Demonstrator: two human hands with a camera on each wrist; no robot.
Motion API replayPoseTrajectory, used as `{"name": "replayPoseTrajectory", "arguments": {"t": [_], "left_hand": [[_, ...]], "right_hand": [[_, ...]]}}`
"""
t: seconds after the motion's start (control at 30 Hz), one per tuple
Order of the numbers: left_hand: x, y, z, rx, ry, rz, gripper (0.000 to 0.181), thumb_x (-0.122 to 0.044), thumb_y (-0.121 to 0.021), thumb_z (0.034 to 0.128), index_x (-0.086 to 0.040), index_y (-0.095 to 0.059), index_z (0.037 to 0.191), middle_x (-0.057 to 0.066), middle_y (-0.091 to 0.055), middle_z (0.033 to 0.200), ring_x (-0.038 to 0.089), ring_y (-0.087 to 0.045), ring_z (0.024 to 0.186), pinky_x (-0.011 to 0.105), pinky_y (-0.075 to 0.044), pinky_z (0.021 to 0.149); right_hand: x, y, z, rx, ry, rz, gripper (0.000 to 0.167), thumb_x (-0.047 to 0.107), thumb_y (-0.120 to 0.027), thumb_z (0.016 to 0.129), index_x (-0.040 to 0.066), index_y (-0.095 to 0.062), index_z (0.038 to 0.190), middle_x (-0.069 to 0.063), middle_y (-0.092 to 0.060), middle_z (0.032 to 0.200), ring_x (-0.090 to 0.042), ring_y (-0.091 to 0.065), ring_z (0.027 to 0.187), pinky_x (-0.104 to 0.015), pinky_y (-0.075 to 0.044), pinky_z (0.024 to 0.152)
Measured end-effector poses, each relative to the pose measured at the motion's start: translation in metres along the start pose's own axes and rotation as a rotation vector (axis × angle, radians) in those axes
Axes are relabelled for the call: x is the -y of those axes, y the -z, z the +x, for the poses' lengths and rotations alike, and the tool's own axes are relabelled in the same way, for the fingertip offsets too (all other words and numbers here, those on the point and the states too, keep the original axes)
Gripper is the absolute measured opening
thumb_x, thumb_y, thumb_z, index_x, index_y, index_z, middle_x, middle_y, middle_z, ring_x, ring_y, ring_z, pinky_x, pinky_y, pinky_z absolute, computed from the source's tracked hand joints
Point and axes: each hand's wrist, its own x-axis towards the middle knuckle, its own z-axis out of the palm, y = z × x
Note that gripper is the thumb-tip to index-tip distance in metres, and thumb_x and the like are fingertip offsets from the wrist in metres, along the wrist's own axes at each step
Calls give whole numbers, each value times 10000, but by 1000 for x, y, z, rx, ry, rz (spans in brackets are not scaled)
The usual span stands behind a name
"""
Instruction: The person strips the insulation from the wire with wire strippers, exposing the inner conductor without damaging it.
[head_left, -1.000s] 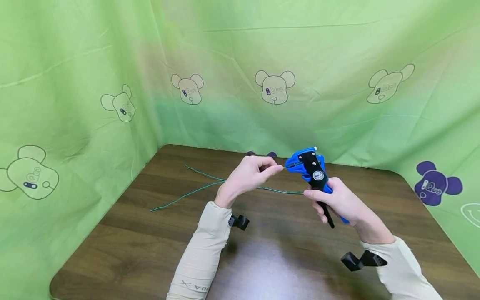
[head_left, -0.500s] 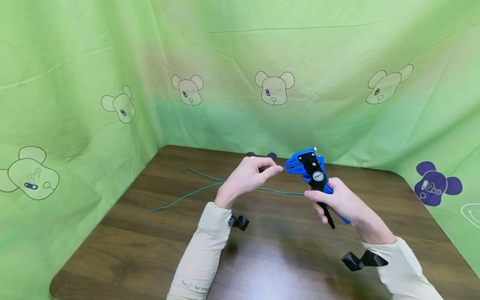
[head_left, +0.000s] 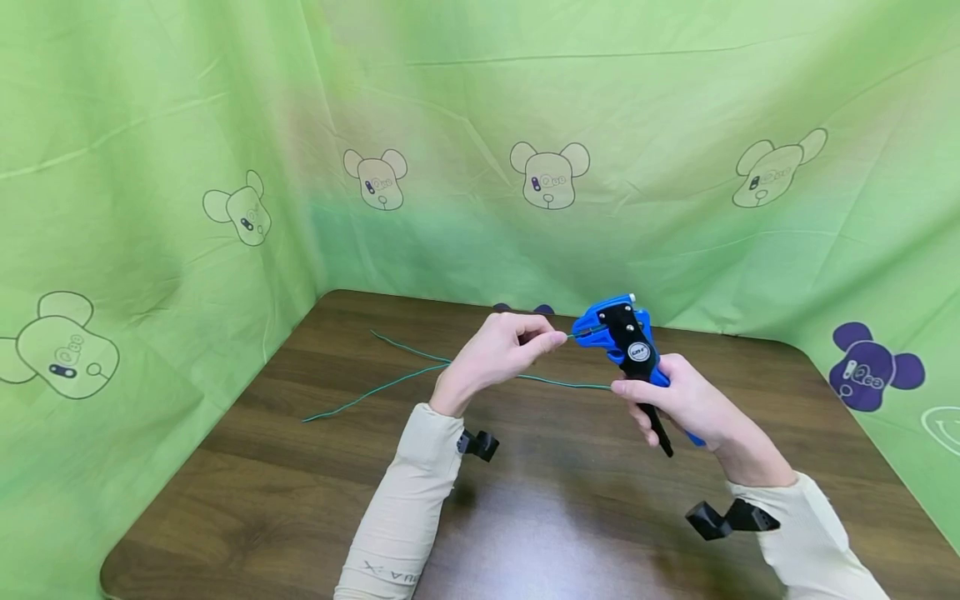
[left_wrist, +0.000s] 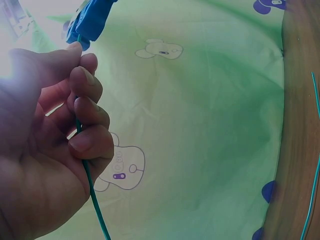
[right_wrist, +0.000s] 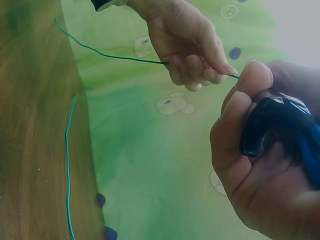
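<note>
A blue and black wire stripper (head_left: 626, 329) is tilted in my right hand (head_left: 693, 404), its head up and pointing left. My right fingers wrap round its handles, as the right wrist view also shows. My left hand (head_left: 498, 354) pinches a thin green wire (left_wrist: 95, 195) between thumb and forefinger, close to the tool's mouth. The wire's end enters the blue mouth; how deep it reaches is hidden. The rest of the wire runs through my curled left fingers and trails away behind. Whether the stripper's jaws bite the wire, I cannot tell.
A second green wire (right_wrist: 68, 160) lies on the brown wooden table (head_left: 262, 500) below and behind my hands. Green cloth (head_left: 450, 100) with printed bear heads hangs at the back and sides. Black wrist cameras (head_left: 480, 445) sit on both sleeves.
My right hand and the wire stripper have shifted very slightly to the right. My left hand keeps its pinch on the wire and has hardly moved.
</note>
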Motion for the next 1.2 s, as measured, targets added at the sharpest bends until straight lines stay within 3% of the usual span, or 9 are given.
{"name": "replayPoseTrajectory", "arguments": {"t": [0.3,0.4,0.5,0.6,0.9,1.2], "left_hand": [[1,0,1,11,-7,-2,276,-347,-598,979,-203,-601,743,-86,-391,597,50,-373,537,197,-322,558],[5,4,1,-9,19,-3,266,-343,-594,979,-195,-624,760,-78,-412,606,53,-389,556,198,-334,560],[7,12,-3,-36,53,-58,245,-302,-606,971,-187,-636,757,-61,-446,612,68,-407,569,210,-343,545],[6,19,-6,-45,53,-135,246,-276,-617,964,-168,-631,743,-31,-471,621,97,-415,573,230,-341,528],[6,19,-6,-29,70,-136,255,-293,-612,966,-180,-622,738,-42,-468,624,73,-415,585,219,-346,543],[3,10,-2,-2,47,-89,264,-330,-617,962,-194,-618,736,-53,-485,641,69,-419,572,211,-353,554]], "right_hand": [[0,3,-1,18,14,16,211,118,-520,1008,-3,-519,835,9,-570,562,-273,-577,407,-444,-458,455],[-1,9,-5,-3,43,102,149,84,-499,1011,-12,-516,899,14,-576,566,-219,-589,414,-438,-464,430],[0,20,-13,-21,115,223,91,15,-427,1020,0,-502,971,9,-577,574,-185,-592,420,-426,-439,391],[2,30,-20,-22,174,269,149,-25,-365,1023,18,-501,983,-6,-574,582,-205,-592,423,-418,-407,385],[8,25,-17,-5,141,71,55,5,-432,1017,-6,-486,1022,-25,-580,599,-276,-603,458,-422,-462,475],[4,18,-15,3,126,28,94,32,-457,1016,65,-534,974,-2,-574,597,-270,-602,456,-440,-471,468]]}}
